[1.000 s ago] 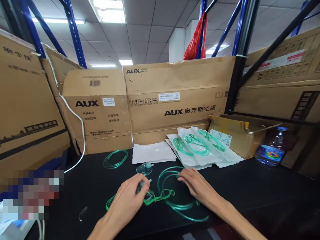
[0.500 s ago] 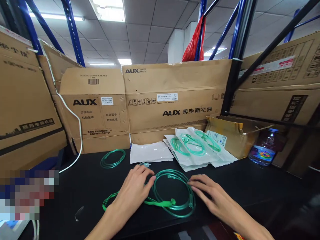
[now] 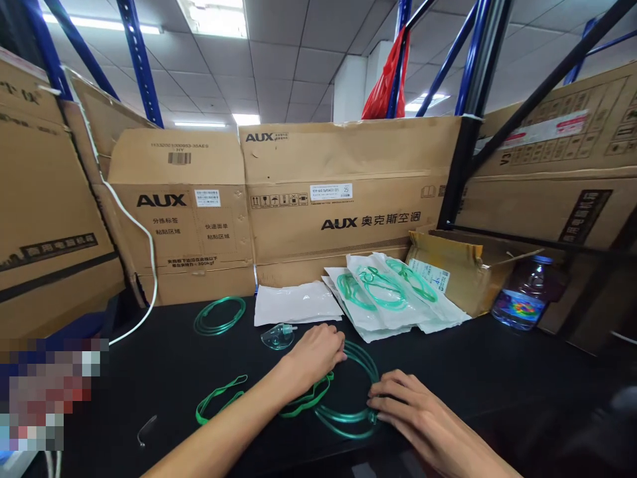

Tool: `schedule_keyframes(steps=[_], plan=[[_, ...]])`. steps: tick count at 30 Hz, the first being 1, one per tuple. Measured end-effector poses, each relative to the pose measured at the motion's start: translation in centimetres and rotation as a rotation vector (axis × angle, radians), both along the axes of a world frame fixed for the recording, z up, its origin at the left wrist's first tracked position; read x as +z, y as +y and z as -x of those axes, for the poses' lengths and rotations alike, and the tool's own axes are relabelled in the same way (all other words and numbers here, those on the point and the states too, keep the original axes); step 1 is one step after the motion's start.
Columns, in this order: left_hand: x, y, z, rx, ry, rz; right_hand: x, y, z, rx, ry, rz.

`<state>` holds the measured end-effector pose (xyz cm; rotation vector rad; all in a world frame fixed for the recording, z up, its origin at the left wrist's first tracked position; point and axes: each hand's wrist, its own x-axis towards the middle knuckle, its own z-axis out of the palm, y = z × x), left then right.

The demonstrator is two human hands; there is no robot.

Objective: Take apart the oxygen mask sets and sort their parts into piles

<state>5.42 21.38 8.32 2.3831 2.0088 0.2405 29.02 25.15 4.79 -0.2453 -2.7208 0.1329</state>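
Observation:
My left hand (image 3: 314, 353) lies knuckles up on the far left edge of a coil of green tubing (image 3: 351, 417) on the black table, fingers curled over the tube. My right hand (image 3: 417, 413) pinches the coil's near right edge with curled fingers. A green elastic strap (image 3: 219, 395) runs from under my left wrist out to the left. A clear mask piece (image 3: 279, 336) sits just left of my left hand, apart from it.
Another green tubing coil (image 3: 219, 316) lies at the back left. A white pouch (image 3: 296, 303) and several sealed packs of tubing (image 3: 385, 293) lie behind. An open carton (image 3: 462, 269), a water bottle (image 3: 522, 300) and AUX boxes (image 3: 343, 189) line the back.
My left hand moved forward and right onto the coil's far edge, uncovering the mask piece. My right hand drew back to the coil's near right edge. The coil tightened.

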Motion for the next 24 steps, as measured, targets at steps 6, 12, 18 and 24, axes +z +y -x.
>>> schedule_keyframes(steps=[6,12,18,24], plan=[[0.6,-0.4,0.5,0.124,0.009,0.027,-0.7,0.1,0.2,-0.023,0.079,-0.005],[1.4,0.4,0.4,0.179,0.031,0.138,-1.5,-0.1,0.2,-0.051,0.138,0.058],[3.1,2.1,0.5,0.167,-0.003,0.346,-3.4,-0.4,0.3,-0.103,0.334,0.153],[3.3,3.0,0.9,0.138,-0.077,0.461,-4.2,-0.6,-0.4,-0.118,0.434,0.077]])
